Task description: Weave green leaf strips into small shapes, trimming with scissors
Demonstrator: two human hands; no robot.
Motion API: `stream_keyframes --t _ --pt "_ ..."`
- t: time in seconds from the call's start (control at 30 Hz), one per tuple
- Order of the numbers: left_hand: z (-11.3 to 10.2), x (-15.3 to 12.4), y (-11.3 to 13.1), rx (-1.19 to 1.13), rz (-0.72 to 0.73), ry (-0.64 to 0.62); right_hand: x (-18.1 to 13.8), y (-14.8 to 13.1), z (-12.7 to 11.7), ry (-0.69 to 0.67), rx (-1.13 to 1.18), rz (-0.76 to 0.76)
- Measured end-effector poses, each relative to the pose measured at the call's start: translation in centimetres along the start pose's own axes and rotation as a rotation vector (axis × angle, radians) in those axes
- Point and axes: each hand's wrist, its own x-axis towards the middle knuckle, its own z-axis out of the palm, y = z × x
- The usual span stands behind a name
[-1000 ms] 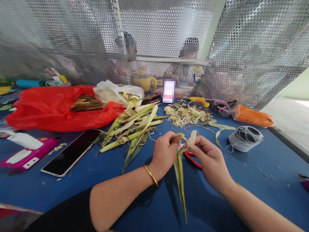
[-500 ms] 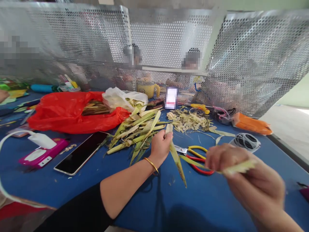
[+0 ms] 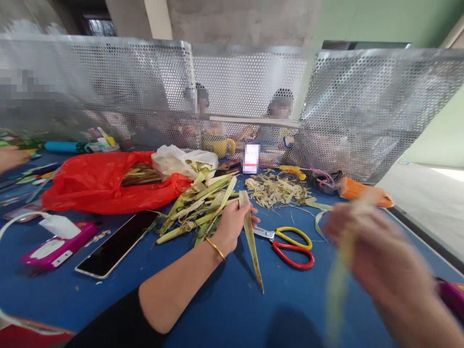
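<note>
My left hand (image 3: pixel 234 222) is closed round the wide end of a dried corn husk leaf (image 3: pixel 253 251), whose brownish tip points down toward me. In my right hand (image 3: pixel 373 246), blurred by motion, a pale green leaf strip (image 3: pixel 339 280) is pinched and hangs down. Between the two hands lie scissors (image 3: pixel 293 246) with one yellow and one red handle, their blades reaching behind my left hand. Just beyond my left hand spreads a pile of husk leaves (image 3: pixel 201 203). Farther right is a heap of torn husk scraps (image 3: pixel 277 188).
A red plastic bag (image 3: pixel 90 183) and a white bag (image 3: pixel 181 159) stand at the back left. Nearer are a black phone (image 3: pixel 118 246) and a magenta power strip (image 3: pixel 60 244). An orange packet (image 3: pixel 362 192) lies back right. Perforated panels (image 3: pixel 250 82) close off the far edge, with people behind.
My right hand has lifted slightly and turned, and its leaf strip has swung from lying across the scissors to hanging down. My left hand keeps its husk leaf. The view has tilted upward.
</note>
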Motion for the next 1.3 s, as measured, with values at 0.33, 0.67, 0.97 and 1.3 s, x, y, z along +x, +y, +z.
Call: stream_keyframes --t 0.33,0.67,0.97,1.3 --pt "1.5 -2.1 3.2 0.240 -0.097 -0.368 1.9 1.0 5.7 -0.063 0.215 0.331" --pt "1.3 -1.3 2.2 0.576 0.149 -0.530 2.1 1.9 4.5 -0.156 0.088 0.340" --pt "0.7 -0.7 3.2 0.534 -0.110 -0.609 2.7 1.2 3.1 -0.158 -0.134 0.289" --pt "0.7 0.3 1.9 0.113 -0.251 -0.279 3.2 1.2 2.3 0.309 0.082 0.199"
